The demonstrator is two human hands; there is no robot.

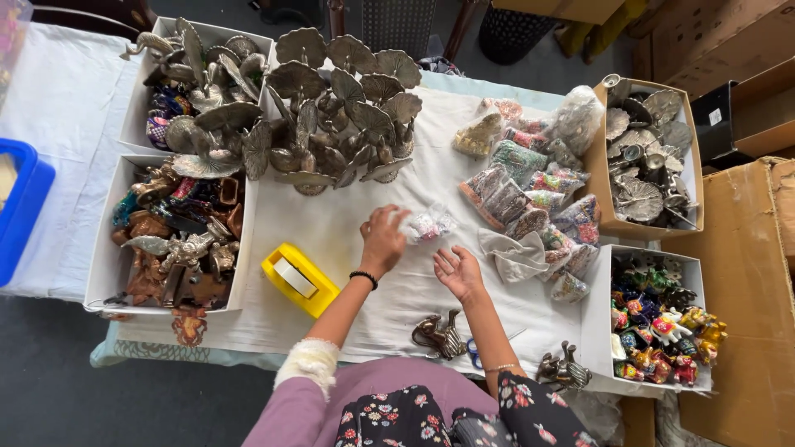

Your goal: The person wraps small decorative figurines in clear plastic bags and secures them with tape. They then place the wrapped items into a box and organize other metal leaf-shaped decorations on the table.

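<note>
My left hand [383, 237] is over the white tablecloth [331, 223] with its fingers closed on a small clear plastic bag of colourful pieces [428, 223]. Just to its right, my right hand [458, 271] hovers palm up with fingers apart and holds nothing. A yellow tape dispenser [299, 280] lies left of my left wrist. A small metal animal figurine [439, 334] stands near the table's front edge below my right hand.
Metal peacock figures [339, 108] crowd the back. White boxes [108, 265] of figurines sit at left. A pile of filled bags [530, 199] lies at right, beside a cardboard box [598, 174] of metal pieces and a white box [600, 314] of painted figurines.
</note>
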